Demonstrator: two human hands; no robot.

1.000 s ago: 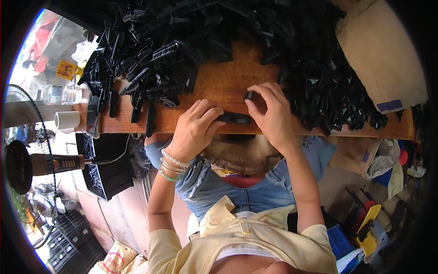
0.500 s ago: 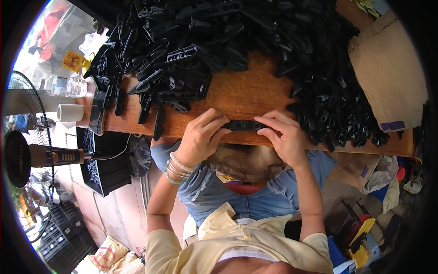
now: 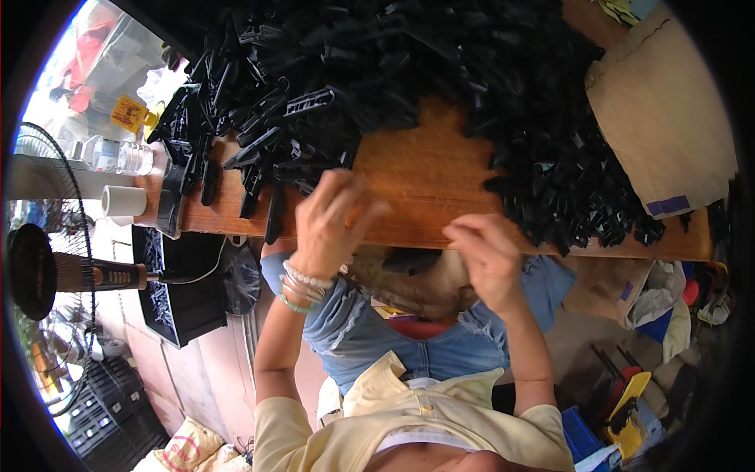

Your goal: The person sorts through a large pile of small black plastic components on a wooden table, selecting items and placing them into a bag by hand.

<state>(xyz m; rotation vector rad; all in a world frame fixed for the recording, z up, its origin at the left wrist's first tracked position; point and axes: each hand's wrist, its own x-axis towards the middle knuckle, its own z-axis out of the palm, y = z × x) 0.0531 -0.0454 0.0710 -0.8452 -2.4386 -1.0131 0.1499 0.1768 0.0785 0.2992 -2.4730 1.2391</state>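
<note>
A black plastic part (image 3: 411, 261) shows just below the table edge, over a brown sack-like bag (image 3: 429, 293) between my knees. It is clear of both hands; whether it rests on the bag or is in the air I cannot tell. My left hand (image 3: 326, 224) is above the table's front edge, blurred, fingers apart and holding nothing, close to the heap of black plastic parts (image 3: 291, 141). My right hand (image 3: 489, 253) hovers at the edge on the other side, fingers loosely stretched to the left, with nothing visible in them.
Smaller black pieces (image 3: 578, 185) are heaped on the right of the wooden table (image 3: 417, 173). A brown paper bag (image 3: 664, 118) stands at the far right. At left are a paper roll (image 3: 123, 201), a plastic bottle (image 3: 118, 156), a fan (image 3: 47, 267) and a black crate (image 3: 185, 303).
Both hands have let go of the black plastic part, which has moved down below the table edge. My left hand has moved up and left; the right has shifted slightly down.
</note>
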